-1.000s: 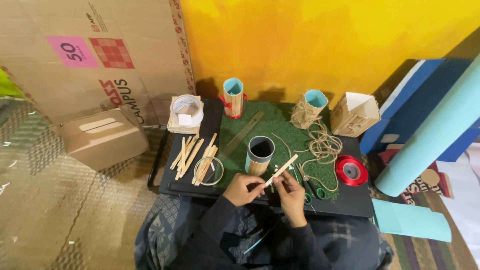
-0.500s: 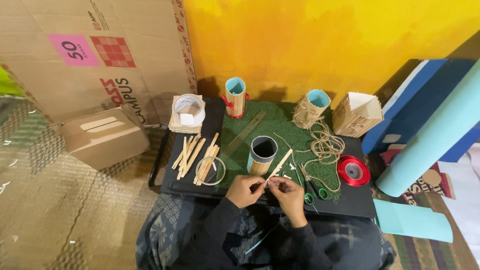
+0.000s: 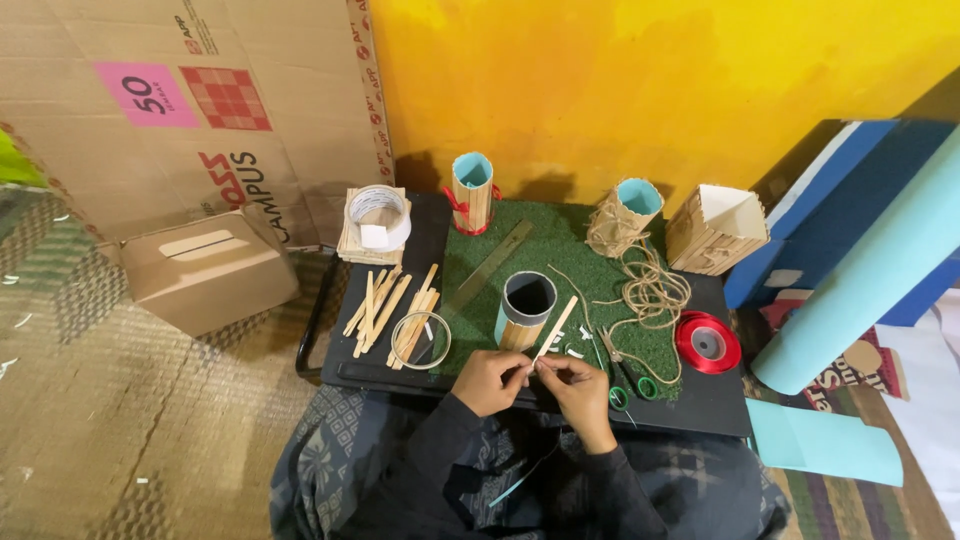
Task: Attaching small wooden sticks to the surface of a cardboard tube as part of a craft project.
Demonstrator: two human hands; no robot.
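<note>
Two hands, left hand (image 3: pixel 490 381) and right hand (image 3: pixel 575 383), grip one wooden stick (image 3: pixel 555 329) near a brown cardboard box (image 3: pixel 208 270).

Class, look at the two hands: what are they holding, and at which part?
Both the left hand and right hand pinch a flat wooden stick at its lower end.

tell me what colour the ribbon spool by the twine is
Red: the ribbon spool lies on the black table right of the twine, clearest in the head view.
</note>
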